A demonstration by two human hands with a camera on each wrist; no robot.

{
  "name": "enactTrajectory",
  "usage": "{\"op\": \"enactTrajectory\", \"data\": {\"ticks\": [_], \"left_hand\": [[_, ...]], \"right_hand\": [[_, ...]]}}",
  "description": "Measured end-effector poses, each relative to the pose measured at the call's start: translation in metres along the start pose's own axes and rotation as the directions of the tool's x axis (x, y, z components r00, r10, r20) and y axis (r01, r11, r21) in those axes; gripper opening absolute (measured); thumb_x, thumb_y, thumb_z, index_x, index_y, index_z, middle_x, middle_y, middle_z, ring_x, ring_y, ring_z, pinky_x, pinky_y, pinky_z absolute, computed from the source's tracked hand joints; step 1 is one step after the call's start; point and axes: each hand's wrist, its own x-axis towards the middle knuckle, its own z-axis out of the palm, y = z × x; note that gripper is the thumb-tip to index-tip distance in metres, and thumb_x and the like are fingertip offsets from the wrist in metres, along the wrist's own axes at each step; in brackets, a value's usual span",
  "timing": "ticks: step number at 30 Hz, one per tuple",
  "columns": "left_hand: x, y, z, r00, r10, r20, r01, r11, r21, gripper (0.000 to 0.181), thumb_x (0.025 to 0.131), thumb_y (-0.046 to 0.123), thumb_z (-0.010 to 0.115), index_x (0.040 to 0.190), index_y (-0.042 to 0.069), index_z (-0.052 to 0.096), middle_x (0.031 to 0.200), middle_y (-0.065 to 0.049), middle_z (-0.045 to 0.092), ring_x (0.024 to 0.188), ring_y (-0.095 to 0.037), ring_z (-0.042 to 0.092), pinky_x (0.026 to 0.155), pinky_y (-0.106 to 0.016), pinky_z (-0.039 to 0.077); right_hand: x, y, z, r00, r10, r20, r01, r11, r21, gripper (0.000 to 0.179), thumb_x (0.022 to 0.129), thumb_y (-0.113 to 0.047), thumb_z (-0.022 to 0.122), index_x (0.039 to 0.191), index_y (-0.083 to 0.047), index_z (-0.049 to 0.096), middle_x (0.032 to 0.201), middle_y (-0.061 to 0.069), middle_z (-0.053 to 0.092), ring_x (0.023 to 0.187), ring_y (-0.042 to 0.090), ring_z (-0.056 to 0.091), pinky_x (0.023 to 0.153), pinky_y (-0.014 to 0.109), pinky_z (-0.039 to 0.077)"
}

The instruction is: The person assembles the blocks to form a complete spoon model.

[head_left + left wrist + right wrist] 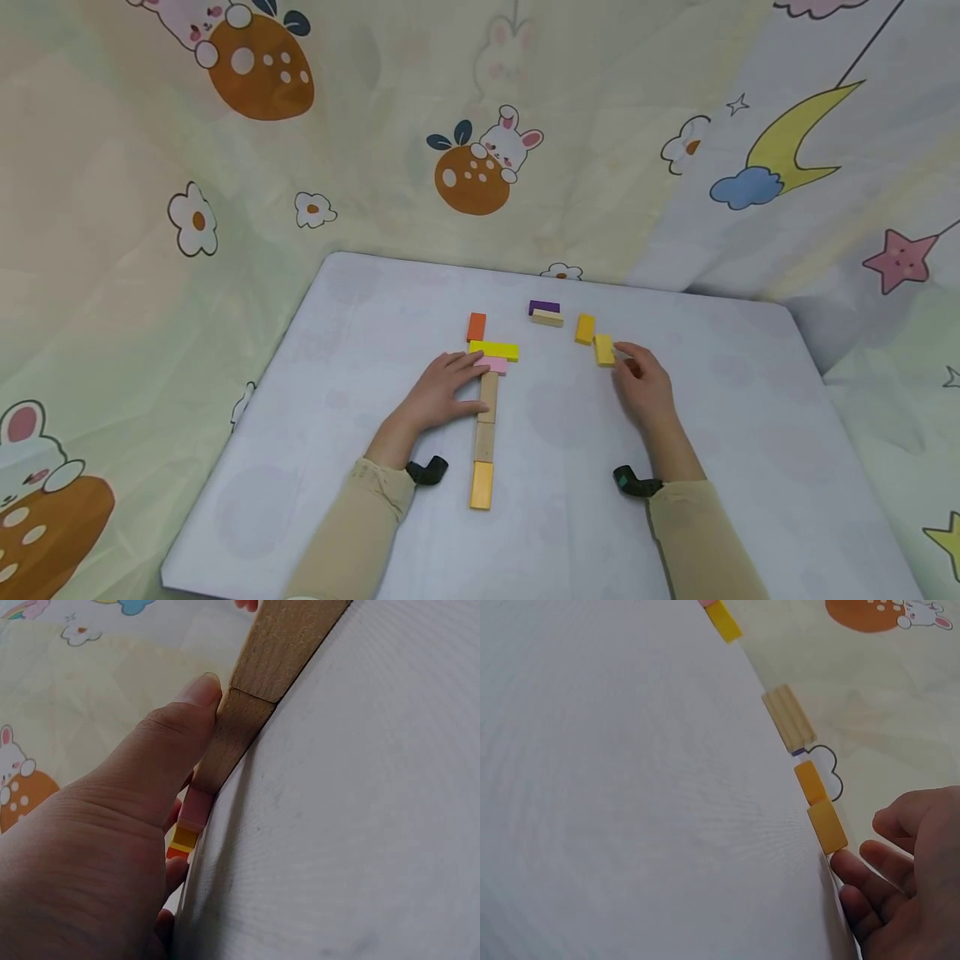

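My left hand (442,387) rests beside a line of flat blocks, its fingers spread over the pink block (497,366). Its thumb touches the side of a plain wooden block (234,735). Beyond the pink block lie a bright yellow block (497,351) set crosswise and an orange-red block (476,327). Toward me the line continues with a second wooden block (484,442) and a golden-yellow block (482,486). On the right, my right hand (647,387) has loosely bent fingers, fingertips right at the edge of a pale yellow block (604,351); thumb and fingers stand apart.
An orange-yellow block (585,328) lies just beyond the pale yellow one. Farther back, a purple block (544,306) and a light wooden block (547,318) lie together. The white tabletop (315,483) ends at a cloth backdrop (390,150) printed with rabbits and flowers.
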Motion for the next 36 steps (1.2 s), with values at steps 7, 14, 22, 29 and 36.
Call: {"op": "enactTrajectory", "data": {"ticks": [7, 14, 22, 29, 36], "left_hand": [[0.0, -0.001, 0.001, 1.0, 0.008, -0.008, -0.008, 1.0, 0.009, 0.075, 0.086, 0.064, 0.063, 0.151, 0.033, 0.042, 0.162, 0.01, 0.029, 0.148, -0.022, 0.028, 0.124, -0.045, 0.022], [-0.001, 0.0, 0.0, 1.0, 0.005, -0.003, -0.005, 1.0, 0.01, 0.075, 0.086, 0.064, 0.064, 0.151, 0.032, 0.042, 0.163, 0.009, 0.029, 0.148, -0.023, 0.028, 0.123, -0.045, 0.024], [-0.001, 0.0, 0.0, 1.0, 0.007, -0.008, -0.007, 1.0, 0.012, 0.076, 0.086, 0.064, 0.064, 0.151, 0.032, 0.041, 0.162, 0.009, 0.029, 0.147, -0.023, 0.029, 0.123, -0.045, 0.025], [-0.001, 0.0, -0.001, 1.0, 0.006, -0.007, -0.006, 1.0, 0.012, 0.075, 0.086, 0.065, 0.063, 0.15, 0.033, 0.042, 0.163, 0.009, 0.029, 0.149, -0.023, 0.027, 0.125, -0.045, 0.02], [0.0, 0.001, -0.001, 1.0, 0.006, -0.004, -0.006, 1.0, 0.018, 0.076, 0.085, 0.065, 0.063, 0.15, 0.033, 0.042, 0.163, 0.009, 0.028, 0.149, -0.022, 0.027, 0.126, -0.043, 0.017]], "right_hand": [[0.006, -0.001, -0.004, 0.998, -0.013, 0.067, 0.014, 1.0, -0.007, 0.042, 0.1, -0.028, 0.055, 0.142, -0.027, 0.051, 0.146, 0.003, 0.049, 0.113, 0.028, 0.054, 0.096, 0.048, 0.049], [0.026, 0.004, -0.016, 0.974, -0.044, 0.224, 0.068, 0.993, -0.101, 0.058, 0.098, -0.034, 0.06, 0.152, -0.027, 0.038, 0.157, 0.007, 0.036, 0.126, 0.033, 0.049, 0.106, 0.056, 0.043], [0.035, 0.004, -0.019, 0.943, -0.109, 0.314, 0.162, 0.975, -0.149, 0.068, 0.095, -0.039, 0.066, 0.152, -0.016, 0.038, 0.156, 0.014, 0.036, 0.132, 0.036, 0.046, 0.111, 0.056, 0.038], [0.034, 0.003, -0.02, 0.938, -0.094, 0.335, 0.157, 0.973, -0.167, 0.065, 0.095, -0.039, 0.065, 0.152, -0.021, 0.039, 0.156, 0.012, 0.038, 0.134, 0.036, 0.043, 0.113, 0.057, 0.036], [0.034, 0.004, -0.023, 0.929, -0.084, 0.361, 0.156, 0.972, -0.175, 0.069, 0.094, -0.043, 0.065, 0.154, -0.025, 0.035, 0.158, 0.011, 0.036, 0.136, 0.038, 0.039, 0.113, 0.061, 0.033]]}}
